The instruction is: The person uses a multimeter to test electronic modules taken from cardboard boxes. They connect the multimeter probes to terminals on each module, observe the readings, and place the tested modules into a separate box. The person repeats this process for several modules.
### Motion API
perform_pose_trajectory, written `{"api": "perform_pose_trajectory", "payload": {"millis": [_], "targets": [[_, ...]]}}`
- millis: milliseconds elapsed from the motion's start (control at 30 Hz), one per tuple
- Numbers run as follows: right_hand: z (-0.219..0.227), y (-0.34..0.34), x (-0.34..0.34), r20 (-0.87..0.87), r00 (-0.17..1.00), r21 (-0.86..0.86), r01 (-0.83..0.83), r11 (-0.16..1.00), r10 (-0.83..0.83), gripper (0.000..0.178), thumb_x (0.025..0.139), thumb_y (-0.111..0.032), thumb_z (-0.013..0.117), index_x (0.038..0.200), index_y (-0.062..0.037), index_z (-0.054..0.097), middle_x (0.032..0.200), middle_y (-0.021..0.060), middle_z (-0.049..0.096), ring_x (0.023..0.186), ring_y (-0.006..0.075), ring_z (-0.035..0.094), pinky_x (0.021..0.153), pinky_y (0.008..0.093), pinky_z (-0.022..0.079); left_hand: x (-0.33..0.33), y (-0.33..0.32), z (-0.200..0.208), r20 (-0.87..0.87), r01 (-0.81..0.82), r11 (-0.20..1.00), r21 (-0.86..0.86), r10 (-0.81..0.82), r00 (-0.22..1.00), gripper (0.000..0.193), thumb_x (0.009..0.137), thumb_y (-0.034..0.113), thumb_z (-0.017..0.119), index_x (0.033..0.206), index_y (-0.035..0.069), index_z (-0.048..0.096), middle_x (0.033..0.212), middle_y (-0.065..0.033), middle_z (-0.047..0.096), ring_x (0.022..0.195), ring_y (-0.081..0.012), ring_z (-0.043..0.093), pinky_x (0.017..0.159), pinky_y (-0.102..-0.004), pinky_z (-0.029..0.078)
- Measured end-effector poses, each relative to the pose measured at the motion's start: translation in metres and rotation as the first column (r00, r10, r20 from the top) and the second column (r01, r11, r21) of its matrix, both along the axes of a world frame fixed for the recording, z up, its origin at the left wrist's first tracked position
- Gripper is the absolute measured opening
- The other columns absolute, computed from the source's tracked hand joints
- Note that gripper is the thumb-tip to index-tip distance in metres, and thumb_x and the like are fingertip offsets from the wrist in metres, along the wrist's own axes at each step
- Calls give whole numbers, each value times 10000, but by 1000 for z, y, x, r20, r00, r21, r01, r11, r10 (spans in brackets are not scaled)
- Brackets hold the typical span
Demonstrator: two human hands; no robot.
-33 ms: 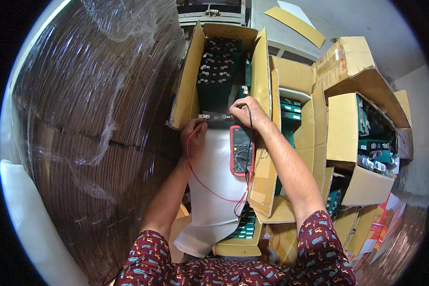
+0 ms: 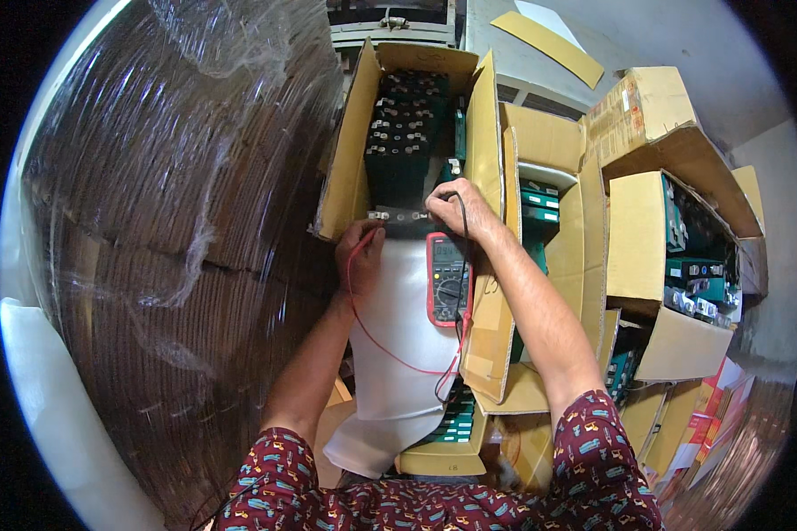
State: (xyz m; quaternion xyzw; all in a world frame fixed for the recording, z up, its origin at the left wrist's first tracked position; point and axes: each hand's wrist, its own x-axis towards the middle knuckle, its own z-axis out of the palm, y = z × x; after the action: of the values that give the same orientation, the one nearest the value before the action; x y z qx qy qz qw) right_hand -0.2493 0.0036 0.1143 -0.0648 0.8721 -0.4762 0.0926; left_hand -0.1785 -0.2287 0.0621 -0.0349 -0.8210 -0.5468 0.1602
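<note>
My left hand [image 2: 360, 254] pinches the red test probe, whose red lead [image 2: 356, 305] loops down from it. It is at the left terminal of a dark battery cell [image 2: 401, 216] in the near end of an open cardboard box [image 2: 345, 173]. My right hand [image 2: 463, 210] is closed on the black probe at the cell's right terminal; the black lead [image 2: 466, 228] hangs from it. My fingers mostly hide both probes. A red and grey multimeter [image 2: 450, 281] with a lit display lies below the right hand, on white foam sheet [image 2: 394, 319]. More cells [image 2: 400, 142] stand in rows behind.
To the right stand open cartons [image 2: 636, 239] holding green cells [image 2: 540, 208], with a tilted carton [image 2: 642, 106] behind. Plastic-wrapped stacked cardboard [image 2: 177, 265] fills the left side. A low box of green cells [image 2: 459, 423] sits near my body. A cardboard strip [image 2: 549, 49] lies at the back.
</note>
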Motion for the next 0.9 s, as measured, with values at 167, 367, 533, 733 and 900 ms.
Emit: {"api": "perform_pose_trajectory", "payload": {"millis": [167, 367, 533, 733, 900], "targets": [[3, 2, 1, 7, 1000, 2, -5, 1000, 5, 229, 870, -171, 674, 906, 36, 764, 681, 179, 708, 643, 197, 709, 652, 354, 572, 1, 2, -4, 3, -6, 1000, -15, 6, 1000, 141, 935, 114, 703, 1043, 23, 703, 935, -149, 734, 848, -277, 728, 778, -385, 570], [-1, 2, -1, -3, 1000, 11, -1, 1000, 1, 218, 867, -162, 680, 896, 38, 762, 674, 173, 708, 628, 190, 704, 642, 351, 569, 3, 2, -4, 15, -13, 1000, 27, 12, 1000, 142, 939, 112, 701, 1051, 25, 706, 933, -156, 732, 852, -288, 729, 778, -388, 568], [-2, 2, -1, 10, 1000, 38, 17, 999, -17, 220, 875, -172, 681, 910, 27, 769, 687, 169, 722, 650, 192, 721, 657, 346, 583, 4, 2, -3, -14, -27, 999, -27, 27, 1000, 153, 944, 110, 696, 1073, 28, 708, 932, -162, 726, 858, -292, 725, 787, -390, 566], [2, 3, 0, 38, 999, 33, 10, 999, -11, 223, 874, -177, 684, 934, 18, 775, 727, 163, 743, 675, 195, 733, 686, 353, 594, 3, 0, -4, -7, 6, 1000, -26, -6, 1000, 157, 938, 120, 697, 1064, 27, 706, 933, -169, 713, 854, -301, 709, 777, -404, 557], [1, 4, -1, -8, 1000, 79, 12, 997, -12, 215, 878, -187, 678, 941, -11, 784, 748, 157, 751, 703, 201, 737, 687, 354, 593, 2, 0, -8, -22, 16, 998, -53, -17, 1000, 145, 929, 128, 698, 1039, 35, 711, 925, -157, 704, 873, -306, 697, 786, -412, 550]]}}
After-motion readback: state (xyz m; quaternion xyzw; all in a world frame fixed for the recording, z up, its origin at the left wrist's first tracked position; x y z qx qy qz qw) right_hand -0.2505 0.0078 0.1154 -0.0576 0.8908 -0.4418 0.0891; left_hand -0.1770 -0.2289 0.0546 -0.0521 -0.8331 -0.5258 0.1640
